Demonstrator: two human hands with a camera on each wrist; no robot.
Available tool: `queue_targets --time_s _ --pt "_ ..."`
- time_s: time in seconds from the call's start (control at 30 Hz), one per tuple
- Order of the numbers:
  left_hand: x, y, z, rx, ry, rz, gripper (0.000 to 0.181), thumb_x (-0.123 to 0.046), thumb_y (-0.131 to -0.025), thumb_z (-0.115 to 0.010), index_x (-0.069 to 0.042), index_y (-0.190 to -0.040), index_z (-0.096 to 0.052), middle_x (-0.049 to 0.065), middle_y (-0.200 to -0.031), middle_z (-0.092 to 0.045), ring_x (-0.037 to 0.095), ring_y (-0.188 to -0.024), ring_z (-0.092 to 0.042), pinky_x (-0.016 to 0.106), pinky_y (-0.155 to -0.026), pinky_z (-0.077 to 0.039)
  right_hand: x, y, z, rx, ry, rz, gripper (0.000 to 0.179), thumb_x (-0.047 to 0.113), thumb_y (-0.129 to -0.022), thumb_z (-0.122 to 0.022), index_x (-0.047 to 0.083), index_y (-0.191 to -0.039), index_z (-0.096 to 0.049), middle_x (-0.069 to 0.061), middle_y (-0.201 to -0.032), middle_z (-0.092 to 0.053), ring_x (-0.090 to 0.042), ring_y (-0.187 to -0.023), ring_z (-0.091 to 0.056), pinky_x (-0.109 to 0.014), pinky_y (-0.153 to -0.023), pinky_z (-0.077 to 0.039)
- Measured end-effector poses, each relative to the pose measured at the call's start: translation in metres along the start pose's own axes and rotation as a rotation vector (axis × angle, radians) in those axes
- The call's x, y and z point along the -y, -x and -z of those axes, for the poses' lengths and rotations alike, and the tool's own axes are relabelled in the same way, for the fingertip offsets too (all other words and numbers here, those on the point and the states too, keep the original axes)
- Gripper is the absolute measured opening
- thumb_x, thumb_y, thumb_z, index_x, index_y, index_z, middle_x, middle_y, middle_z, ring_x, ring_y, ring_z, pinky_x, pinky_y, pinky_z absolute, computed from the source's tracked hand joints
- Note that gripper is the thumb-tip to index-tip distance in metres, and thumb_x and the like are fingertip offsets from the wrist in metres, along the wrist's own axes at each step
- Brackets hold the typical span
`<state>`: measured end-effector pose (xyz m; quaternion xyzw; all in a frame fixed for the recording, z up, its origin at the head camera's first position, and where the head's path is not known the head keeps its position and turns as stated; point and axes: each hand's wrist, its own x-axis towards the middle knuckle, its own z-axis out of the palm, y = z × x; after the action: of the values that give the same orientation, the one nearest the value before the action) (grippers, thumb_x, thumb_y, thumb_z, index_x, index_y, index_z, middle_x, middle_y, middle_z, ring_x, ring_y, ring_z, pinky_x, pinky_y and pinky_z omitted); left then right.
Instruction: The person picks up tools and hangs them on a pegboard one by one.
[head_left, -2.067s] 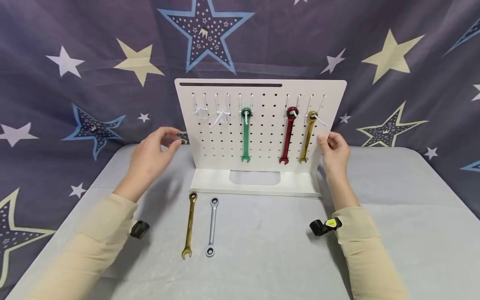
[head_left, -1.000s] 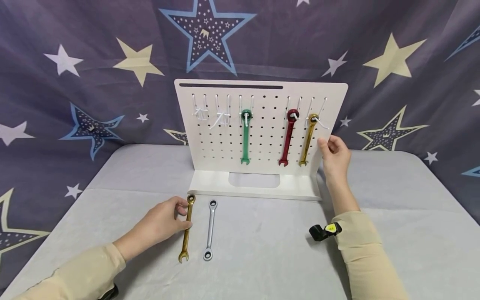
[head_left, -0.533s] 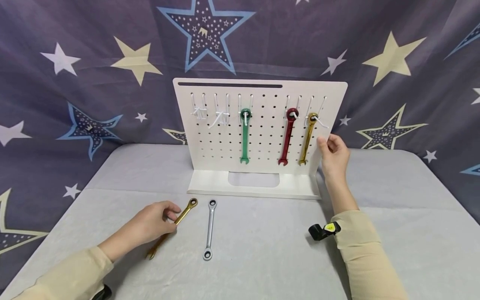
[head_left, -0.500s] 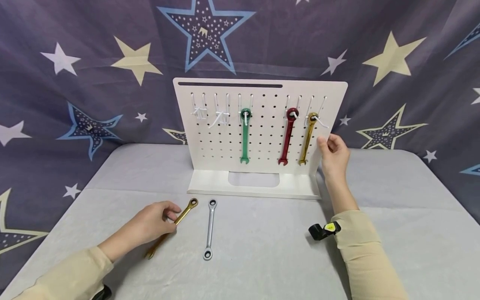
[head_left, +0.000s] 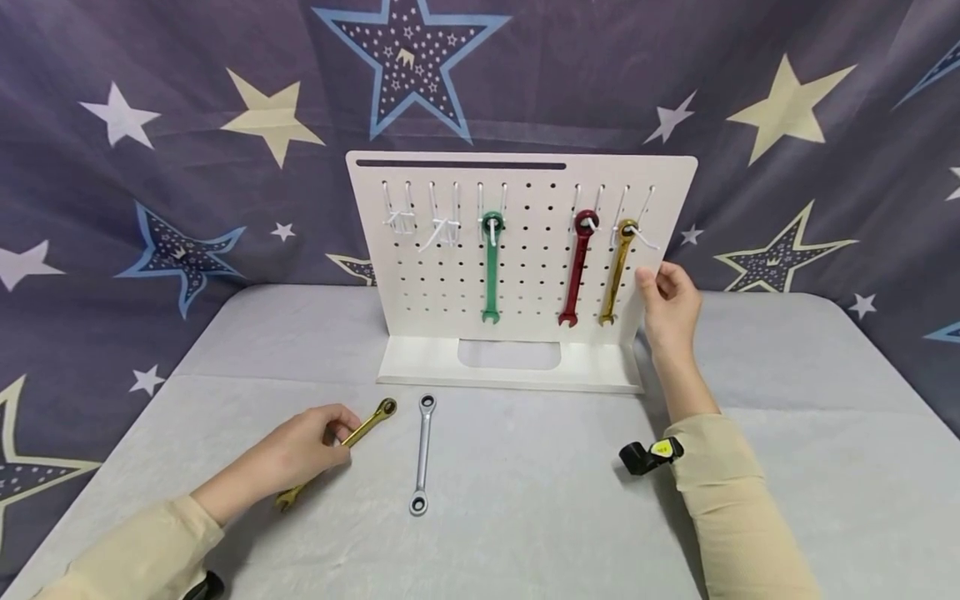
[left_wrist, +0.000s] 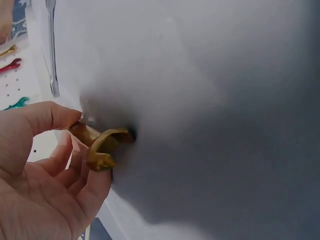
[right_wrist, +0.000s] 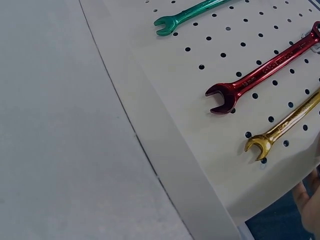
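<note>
My left hand [head_left: 303,446] pinches a gold combination wrench [head_left: 367,423] by its shank, low over the table in the head view. The ring end points up and right. In the left wrist view the wrench's open end [left_wrist: 102,150] faces the camera between thumb and fingers. My right hand [head_left: 671,308] grips the right edge of a white pegboard [head_left: 525,287], thumb on its front face. Close to that thumb hangs another gold wrench [head_left: 617,275], with a red wrench [head_left: 576,271] left of it and a green wrench [head_left: 491,271] farther left, all on white hooks.
A silver double-ring wrench [head_left: 423,454] lies on the grey-covered table [head_left: 525,483], right of my left hand. Two bare white hooks [head_left: 444,227] sit at the board's upper left. The board's base [head_left: 420,362] juts forward. A star-patterned curtain [head_left: 577,75] hangs behind.
My left hand came down from the board's left side, took hold of the gold wrench on the table and tilted it, drawing it slightly left. The right hand stayed at the board's edge.
</note>
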<state>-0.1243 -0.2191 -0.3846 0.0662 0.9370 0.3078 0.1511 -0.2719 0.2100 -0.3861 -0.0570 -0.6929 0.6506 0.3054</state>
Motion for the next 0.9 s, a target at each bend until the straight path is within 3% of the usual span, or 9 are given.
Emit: queue_targets --time_s 0.33,0.53,0.9 --pt "0.0 -0.001 0.002 -0.017 0.1 -0.093 0.028 -0.002 -0.092 -0.063 0.002 -0.119 -0.058 0.005 -0.098 -0.056 0.019 -0.084 -0.05 0.03 -0.066 -0.045 -0.004 -0.003 0.002 -0.007 0.008 0.005 0.025 0.014 -0.091 -0.071 -0.006 -0.103 -0.063 0.019 -0.072 -0.059 -0.003 -0.075 -0.054 -0.015 -0.071 -0.044" --pt "-0.017 -0.001 0.01 -0.073 0.174 -0.183 0.028 -0.001 -0.092 -0.065 0.001 -0.119 -0.059 0.012 -0.104 -0.063 0.02 -0.086 -0.06 0.03 -0.068 -0.052 -0.002 -0.003 0.001 -0.009 -0.002 0.009 0.022 0.013 -0.091 -0.071 -0.004 -0.102 -0.063 0.019 -0.072 -0.06 -0.002 -0.075 -0.055 -0.014 -0.072 -0.045" --pt "-0.054 -0.007 0.027 -0.241 0.171 -0.28 0.027 -0.004 -0.093 -0.068 -0.002 -0.12 -0.063 0.013 -0.11 -0.066 0.023 -0.091 -0.062 0.029 -0.069 -0.051 -0.004 -0.002 -0.001 -0.004 -0.004 0.012 0.024 0.012 -0.092 -0.07 -0.007 -0.104 -0.063 0.02 -0.073 -0.06 -0.002 -0.077 -0.056 -0.015 -0.073 -0.045"
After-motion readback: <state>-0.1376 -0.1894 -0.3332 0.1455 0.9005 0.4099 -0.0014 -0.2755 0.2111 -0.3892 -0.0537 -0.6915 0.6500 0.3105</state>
